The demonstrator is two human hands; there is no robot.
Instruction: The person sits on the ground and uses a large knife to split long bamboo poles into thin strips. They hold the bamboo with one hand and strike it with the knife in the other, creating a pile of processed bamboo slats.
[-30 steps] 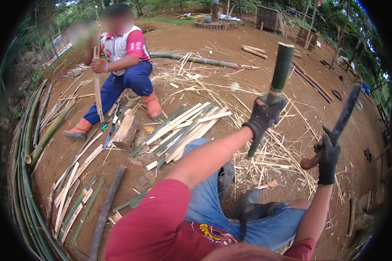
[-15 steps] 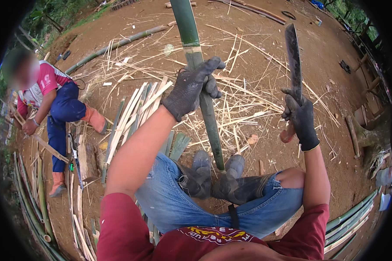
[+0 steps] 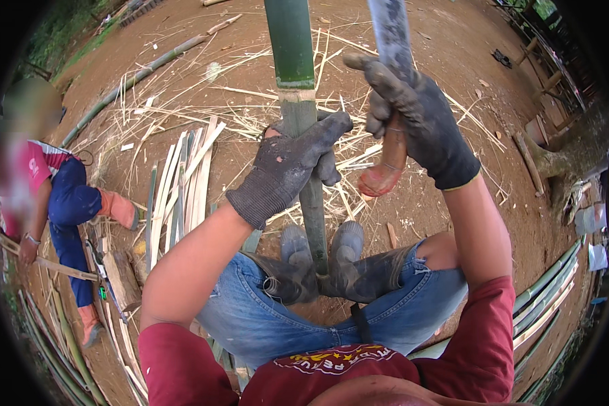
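Note:
A long green split bamboo piece [image 3: 291, 51] stands nearly upright before me, its narrow lower end between my boots [image 3: 348, 243]. My left hand [image 3: 287, 162], in a dark glove, is wrapped round the bamboo just below its pale scraped joint. To the right, my gloved right hand [image 3: 419, 115] holds a machete [image 3: 390, 34] by its curved wooden handle. The blade points up and away, and the top of the view cuts it off. A gap separates blade and bamboo; the bamboo's upper end is also out of view.
Thin bamboo shavings [image 3: 247, 91] litter the brown dirt. Split strips [image 3: 199, 176] lie left of my legs, and bamboo poles [image 3: 545, 298] at the right. A co-worker [image 3: 74, 196] at the left holds a long strip. A pole [image 3: 149, 71] lies farther off.
My right hand has brought the machete leftward and up, closer to the bamboo. The bamboo stands more upright, with my left hand still on it. The whole view has shifted a little.

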